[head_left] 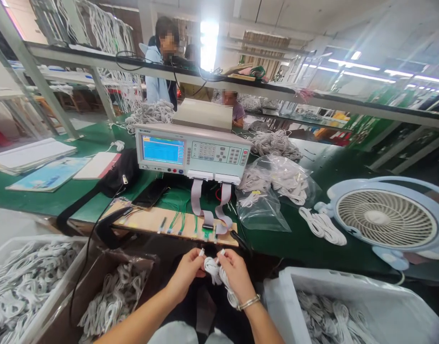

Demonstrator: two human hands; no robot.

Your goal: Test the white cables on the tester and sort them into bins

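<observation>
My left hand [191, 265] pinches one white plug end of a coiled white cable [212, 271]. Its other plug end sits between the thumb and fingers of my right hand [236, 272]. The bundled coil hangs between my hands, with loops drooping along the right palm. Just beyond my fingertips lies a wooden board [176, 220] carrying small connector sockets and green wires. Two grey ribbon cables [198, 196] run from that board up to a bench tester [194, 153] with a lit blue screen.
White bins of coiled cables stand at the left [11, 243] and right [348, 277], a brown-lined box [113, 258] between. A blue fan [380, 217], plastic bags of cables [273, 191], a black bag [121, 174] and booklets [50, 174] lie on the green table. Two people are behind the tester.
</observation>
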